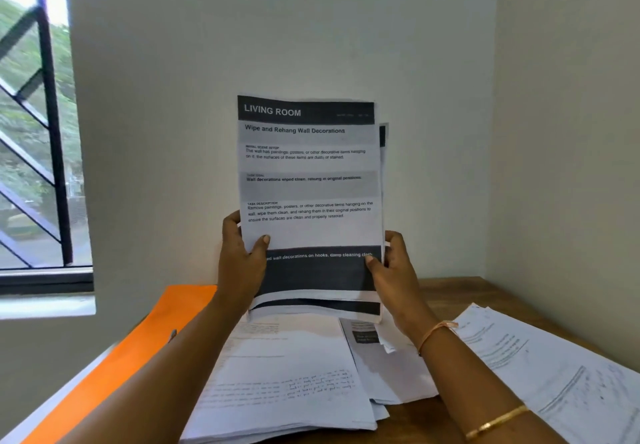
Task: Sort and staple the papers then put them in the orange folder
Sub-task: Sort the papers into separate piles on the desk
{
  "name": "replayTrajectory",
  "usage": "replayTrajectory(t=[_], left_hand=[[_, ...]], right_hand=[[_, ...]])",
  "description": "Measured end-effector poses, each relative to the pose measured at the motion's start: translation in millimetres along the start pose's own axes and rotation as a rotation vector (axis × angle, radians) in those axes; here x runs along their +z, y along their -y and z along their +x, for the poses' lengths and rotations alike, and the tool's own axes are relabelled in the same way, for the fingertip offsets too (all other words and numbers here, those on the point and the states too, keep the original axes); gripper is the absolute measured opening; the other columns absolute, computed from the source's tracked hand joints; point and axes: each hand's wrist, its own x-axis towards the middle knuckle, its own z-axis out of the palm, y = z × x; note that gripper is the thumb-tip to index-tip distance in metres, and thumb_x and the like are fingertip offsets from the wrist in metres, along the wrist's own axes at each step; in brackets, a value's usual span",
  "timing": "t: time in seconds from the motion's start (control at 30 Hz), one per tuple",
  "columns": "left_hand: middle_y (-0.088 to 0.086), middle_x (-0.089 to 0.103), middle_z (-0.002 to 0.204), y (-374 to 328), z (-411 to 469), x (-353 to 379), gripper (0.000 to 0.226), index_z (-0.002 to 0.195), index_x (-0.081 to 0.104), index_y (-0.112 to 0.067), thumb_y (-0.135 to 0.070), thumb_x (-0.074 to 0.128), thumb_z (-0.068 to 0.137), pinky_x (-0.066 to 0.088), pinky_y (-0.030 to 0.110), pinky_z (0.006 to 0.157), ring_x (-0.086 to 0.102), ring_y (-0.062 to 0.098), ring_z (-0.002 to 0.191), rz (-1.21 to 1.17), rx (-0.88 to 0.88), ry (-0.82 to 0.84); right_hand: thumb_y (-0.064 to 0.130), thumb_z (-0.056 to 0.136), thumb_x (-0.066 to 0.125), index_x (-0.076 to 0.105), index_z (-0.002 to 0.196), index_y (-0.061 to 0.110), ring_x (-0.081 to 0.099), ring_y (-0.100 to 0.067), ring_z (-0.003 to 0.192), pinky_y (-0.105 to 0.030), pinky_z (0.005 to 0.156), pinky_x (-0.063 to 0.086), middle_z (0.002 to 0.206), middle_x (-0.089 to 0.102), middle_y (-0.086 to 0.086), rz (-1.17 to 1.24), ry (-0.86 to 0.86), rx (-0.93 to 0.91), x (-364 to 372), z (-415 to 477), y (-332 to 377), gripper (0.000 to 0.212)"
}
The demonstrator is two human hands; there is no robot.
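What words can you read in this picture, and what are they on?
"LIVING ROOM": header of the held sheet.
"Wipe and Rehang Wall Decorations": its title.
"Wall decorations wiped clean, rehung in original positions": its grey band.
The papers on the table: too blurred.

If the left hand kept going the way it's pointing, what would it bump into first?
Probably the white wall. The left hand points up and forward, gripping the held sheets, which would go along. Nothing else shows in between, though depth is hard to judge.
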Motion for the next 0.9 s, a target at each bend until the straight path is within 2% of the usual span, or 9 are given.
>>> replayTrajectory(t=[0.13,0.27,0.37,0.47,0.57,0.7,0.8,0.9], left_hand=[[0.002,0.048,0.120,8.3,-10.0,-15.0,0.045,0.131,0.032,-0.005,-0.001,0.054,0.092,0.049,0.010,0.074,0.049,0.015,0.107,0.022,0.000,-0.056],[0.004,0.046,0.117,15.2,-24.0,-19.3,0.045,0.130,0.033,0.002,0.002,0.054,0.090,0.043,-0.001,0.063,0.046,0.015,0.106,0.026,-0.022,-0.120],[0.000,0.049,0.115,19.7,-25.9,-21.4,0.048,0.129,0.035,-0.002,-0.002,0.060,0.088,0.043,0.003,0.062,0.049,0.013,0.102,0.050,-0.049,-0.051],[-0.004,0.052,0.108,23.1,-24.8,-21.8,0.048,0.128,0.034,-0.009,-0.007,0.061,0.089,0.046,0.005,0.060,0.055,0.009,0.090,0.050,-0.090,0.039],[-0.001,0.054,0.111,26.4,-26.9,-18.4,0.039,0.127,0.039,-0.010,-0.007,0.055,0.092,0.044,0.006,0.062,0.054,0.013,0.096,0.121,-0.089,0.106],[-0.001,0.053,0.112,26.3,-26.5,-16.4,0.037,0.127,0.041,-0.010,-0.008,0.055,0.092,0.045,0.007,0.060,0.053,0.012,0.097,0.133,-0.076,0.091],[0.000,0.055,0.112,26.8,-30.5,-14.7,0.043,0.128,0.039,-0.013,-0.011,0.059,0.090,0.049,0.013,0.062,0.057,0.010,0.090,0.032,-0.197,0.153],[0.004,0.060,0.115,30.1,-31.0,-15.2,0.037,0.123,0.047,-0.016,-0.012,0.061,0.089,0.053,0.024,0.075,0.060,0.019,0.101,-0.070,-0.280,0.160]], right_hand=[[0.010,0.098,0.047,0.038,0.116,0.022,0.054,-0.012,0.101,-0.012,0.073,0.049,0.113,0.053,0.003,-0.051,0.039,-0.052,19.7,-7.4,1.9,0.024],[0.004,0.098,0.042,0.038,0.113,0.018,0.054,0.000,0.084,-0.003,0.066,0.046,0.104,0.053,0.004,-0.128,0.040,-0.107,30.7,-11.1,2.2,0.021],[0.005,0.097,0.045,0.035,0.118,0.017,0.055,-0.005,0.084,-0.005,0.064,0.048,0.103,0.052,0.004,-0.107,0.047,-0.047,32.4,-14.9,1.1,0.026],[0.011,0.097,0.049,0.032,0.125,0.020,0.053,-0.012,0.099,-0.010,0.071,0.047,0.113,0.050,0.005,-0.044,0.033,0.027,31.1,-17.5,-1.1,0.034],[0.013,0.099,0.044,0.035,0.117,0.024,0.054,-0.006,0.088,-0.013,0.068,0.048,0.112,0.051,0.005,-0.033,0.002,0.059,28.0,-17.1,-5.6,0.023],[0.013,0.099,0.043,0.038,0.112,0.024,0.055,-0.002,0.083,-0.014,0.063,0.048,0.099,0.053,0.010,-0.018,-0.056,0.041,23.5,-13.3,-10.4,0.017],[0.008,0.099,0.042,0.039,0.112,0.022,0.053,-0.002,0.084,-0.013,0.063,0.045,0.099,0.053,0.008,-0.030,-0.027,0.101,22.5,-15.4,-17.3,0.020],[0.006,0.098,0.041,0.041,0.110,0.021,0.053,-0.004,0.087,-0.012,0.064,0.044,0.103,0.054,0.006,-0.035,-0.041,0.103,19.9,-14.4,-19.9,0.019]])
